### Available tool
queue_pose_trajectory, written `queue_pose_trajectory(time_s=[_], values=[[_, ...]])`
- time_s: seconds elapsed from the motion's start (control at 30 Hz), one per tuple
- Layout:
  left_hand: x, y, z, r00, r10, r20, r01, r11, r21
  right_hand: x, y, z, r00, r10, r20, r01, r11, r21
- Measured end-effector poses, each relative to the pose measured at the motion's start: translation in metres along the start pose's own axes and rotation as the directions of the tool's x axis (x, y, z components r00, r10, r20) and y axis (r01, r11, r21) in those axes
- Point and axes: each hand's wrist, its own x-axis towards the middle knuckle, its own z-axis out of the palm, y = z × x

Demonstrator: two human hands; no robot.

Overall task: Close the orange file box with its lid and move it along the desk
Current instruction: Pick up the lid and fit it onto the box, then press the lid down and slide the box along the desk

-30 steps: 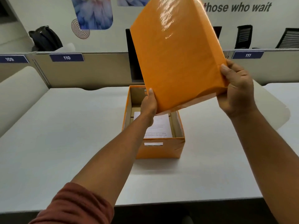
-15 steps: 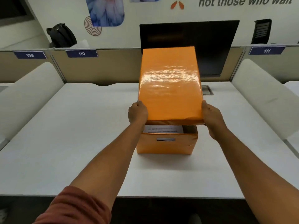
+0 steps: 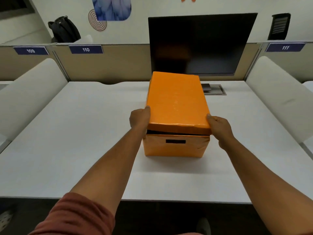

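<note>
The orange file box [image 3: 176, 146] stands in the middle of the white desk [image 3: 84, 133], its front face with a dark handle slot toward me. The orange lid [image 3: 176, 100] lies over its top, almost flat, with a thin dark gap along the near edge. My left hand [image 3: 139, 118] grips the lid's near left corner. My right hand [image 3: 220, 128] grips its near right corner. The box's contents are hidden under the lid.
A dark monitor [image 3: 199, 44] stands right behind the box, with a grey cable hatch [image 3: 214, 89] beside its base. Beige padded dividers [image 3: 30, 92] flank the desk on both sides. A black backpack [image 3: 63, 30] sits beyond the back partition.
The lid has come down from high and tilted to nearly flat over the box. Both hands followed it down, still on its near corners. The paper inside is now covered.
</note>
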Motion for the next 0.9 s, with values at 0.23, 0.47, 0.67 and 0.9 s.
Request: queue_pose_trajectory(time_s=[0.23, 0.47, 0.67, 0.9], values=[[0.0, -0.014, -0.013, 1.0, -0.012, 0.022, 0.013, 0.999, -0.034, 0.0, 0.009, 0.006, 1.0, -0.023, 0.008, 0.023, 0.999, -0.026], [-0.006, -0.03, -0.021, 0.99, 0.051, 0.129, -0.048, 0.999, -0.025, 0.0, 0.023, 0.011, 0.999, -0.044, -0.025, 0.042, 0.996, -0.078], [-0.002, -0.034, -0.022, 0.989, 0.065, 0.133, -0.077, 0.994, 0.082, -0.001, 0.03, 0.013, 0.998, -0.059, 0.012, 0.06, 0.994, -0.096], [0.003, -0.033, -0.025, 0.986, -0.05, 0.156, 0.037, 0.995, 0.088, -0.004, 0.031, 0.013, 0.996, -0.081, 0.044, 0.088, 0.974, -0.207]])
